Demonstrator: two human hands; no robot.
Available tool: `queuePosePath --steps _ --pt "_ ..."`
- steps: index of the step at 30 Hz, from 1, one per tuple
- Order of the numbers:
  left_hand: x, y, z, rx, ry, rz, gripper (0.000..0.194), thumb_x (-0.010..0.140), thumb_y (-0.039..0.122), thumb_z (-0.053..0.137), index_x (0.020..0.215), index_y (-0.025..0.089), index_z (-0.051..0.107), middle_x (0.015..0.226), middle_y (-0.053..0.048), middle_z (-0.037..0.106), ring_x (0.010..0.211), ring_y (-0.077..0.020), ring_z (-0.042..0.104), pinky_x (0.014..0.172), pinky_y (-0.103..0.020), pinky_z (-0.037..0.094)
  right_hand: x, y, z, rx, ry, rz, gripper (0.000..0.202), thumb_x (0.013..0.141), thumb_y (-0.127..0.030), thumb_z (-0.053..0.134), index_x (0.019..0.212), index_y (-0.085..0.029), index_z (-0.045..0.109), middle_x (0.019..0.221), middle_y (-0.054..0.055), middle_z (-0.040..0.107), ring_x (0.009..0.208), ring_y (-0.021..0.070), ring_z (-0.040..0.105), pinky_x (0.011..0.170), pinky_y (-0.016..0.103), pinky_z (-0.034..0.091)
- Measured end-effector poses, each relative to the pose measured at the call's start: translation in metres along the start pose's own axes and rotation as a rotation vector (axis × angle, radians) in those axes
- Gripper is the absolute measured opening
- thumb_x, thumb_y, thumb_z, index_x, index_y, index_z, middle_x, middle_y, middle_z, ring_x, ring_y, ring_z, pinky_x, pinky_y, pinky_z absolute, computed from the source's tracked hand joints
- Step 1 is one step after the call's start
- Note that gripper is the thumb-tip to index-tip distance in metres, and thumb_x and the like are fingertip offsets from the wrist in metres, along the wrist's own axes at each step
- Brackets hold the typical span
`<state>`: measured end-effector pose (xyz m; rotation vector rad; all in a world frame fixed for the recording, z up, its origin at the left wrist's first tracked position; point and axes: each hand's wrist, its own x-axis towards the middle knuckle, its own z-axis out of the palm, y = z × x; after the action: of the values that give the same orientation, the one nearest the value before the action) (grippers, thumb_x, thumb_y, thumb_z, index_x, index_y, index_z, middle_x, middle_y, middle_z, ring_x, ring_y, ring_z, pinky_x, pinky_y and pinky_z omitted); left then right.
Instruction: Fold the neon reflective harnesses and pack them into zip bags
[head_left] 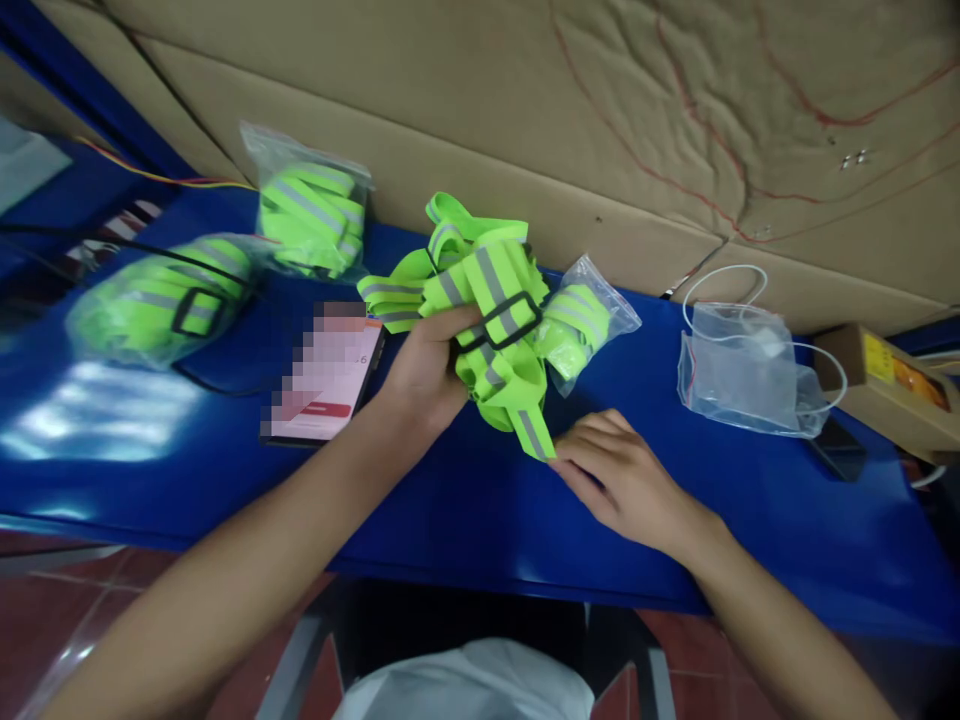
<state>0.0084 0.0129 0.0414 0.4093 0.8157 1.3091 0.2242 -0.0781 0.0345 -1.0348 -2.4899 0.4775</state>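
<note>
A bundle of neon yellow-green reflective straps (487,275) with grey stripes is held above the blue table. My left hand (431,370) is closed around its left side, thumb across the front beside a black plastic buckle (512,320). Strap loops stick out to the left and the top of the bundle. At the lower right, my right hand (611,475) pinches the end of one strap between thumb and fingers. The fingers of my left hand behind the bundle are hidden.
Bagged reflective straps lie at the left (169,300), back left (315,215) and behind the bundle (581,325). A phone (326,375) lies left of my hands. Rightward are a clear plastic bag (742,375) with a white cable and a cardboard box (896,385). Cardboard (480,120) lines the back.
</note>
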Motion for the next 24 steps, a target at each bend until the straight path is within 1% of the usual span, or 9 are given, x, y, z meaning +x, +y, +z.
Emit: queuePosePath --steps 3,6,8,10,13,17,19,21,24 --pt "0.000 0.008 0.000 -0.008 -0.047 0.065 0.015 0.069 0.013 0.072 0.079 0.024 0.071 0.084 0.001 0.077 0.090 -0.0241 0.074 0.077 -0.033 0.058 0.000 0.007 0.002 0.266 0.176 0.199 0.010 0.099 -0.018 0.062 0.090 -0.022 0.059 0.084 -0.001 0.062 0.079 0.0153 0.057 0.077 0.033 0.042" --pt "-0.006 0.007 0.003 0.009 -0.118 0.083 0.017 0.070 0.014 0.074 0.082 0.026 0.073 0.090 -0.001 0.079 0.104 -0.0287 0.074 0.085 -0.036 0.060 0.001 0.012 0.004 0.582 0.341 0.377 0.009 0.096 -0.017 0.061 0.091 -0.024 0.058 0.096 0.001 0.063 0.090 0.0168 0.060 0.080 0.031 0.046" --pt "-0.010 0.002 0.004 0.043 -0.137 0.056 0.017 0.070 0.017 0.077 0.084 0.026 0.074 0.091 -0.001 0.080 0.108 -0.0304 0.073 0.086 -0.037 0.061 0.001 0.013 0.007 0.809 0.363 0.490 0.008 0.095 -0.019 0.061 0.091 -0.025 0.058 0.102 0.001 0.065 0.094 0.0162 0.061 0.081 0.030 0.048" --pt "-0.012 -0.004 0.003 0.066 -0.153 0.040 0.017 0.071 0.020 0.079 0.086 0.026 0.075 0.092 0.000 0.080 0.110 -0.0315 0.073 0.088 -0.037 0.061 0.003 0.016 0.011 0.969 0.370 0.616 0.007 0.092 -0.021 0.064 0.092 -0.025 0.059 0.102 -0.001 0.065 0.090 0.0142 0.063 0.082 0.028 0.050" --pt "-0.011 -0.012 0.001 0.067 -0.176 0.025 0.017 0.072 0.023 0.079 0.088 0.026 0.076 0.098 0.000 0.080 0.111 -0.0312 0.072 0.089 -0.038 0.061 0.005 0.020 0.018 1.034 0.374 0.736 0.013 0.090 -0.027 0.069 0.102 -0.025 0.066 0.107 -0.001 0.067 0.088 0.0141 0.067 0.087 0.031 0.053" --pt "-0.006 -0.014 -0.002 0.064 -0.156 0.022 0.020 0.070 0.023 0.081 0.089 0.025 0.076 0.102 -0.001 0.080 0.116 -0.0319 0.070 0.090 -0.038 0.060 0.001 0.024 0.024 0.947 0.384 0.694 0.016 0.092 -0.035 0.070 0.100 -0.021 0.068 0.088 0.001 0.071 0.081 0.0174 0.069 0.082 0.034 0.056" --pt "-0.002 -0.013 -0.004 0.059 -0.115 0.049 0.021 0.068 0.022 0.082 0.088 0.026 0.076 0.101 -0.001 0.080 0.119 -0.0322 0.069 0.091 -0.038 0.059 -0.001 0.023 0.021 0.859 0.470 0.633 0.013 0.094 -0.033 0.069 0.100 -0.022 0.066 0.082 0.000 0.069 0.078 0.0169 0.067 0.073 0.031 0.053" --pt "0.002 -0.011 -0.005 0.045 -0.080 0.065 0.021 0.066 0.021 0.082 0.085 0.026 0.075 0.100 -0.001 0.080 0.120 -0.0314 0.068 0.094 -0.038 0.058 -0.002 0.021 0.016 0.792 0.597 0.573 0.013 0.095 -0.032 0.068 0.104 -0.025 0.063 0.086 0.000 0.068 0.077 0.0160 0.064 0.068 0.028 0.051" --pt "0.008 -0.007 -0.006 0.025 -0.069 0.077 0.020 0.066 0.020 0.083 0.083 0.025 0.075 0.101 -0.002 0.080 0.122 -0.0307 0.067 0.098 -0.037 0.057 0.002 0.017 0.006 0.798 0.722 0.523 0.017 0.092 -0.029 0.069 0.103 -0.028 0.056 0.085 -0.001 0.062 0.078 0.0158 0.061 0.070 0.028 0.051"
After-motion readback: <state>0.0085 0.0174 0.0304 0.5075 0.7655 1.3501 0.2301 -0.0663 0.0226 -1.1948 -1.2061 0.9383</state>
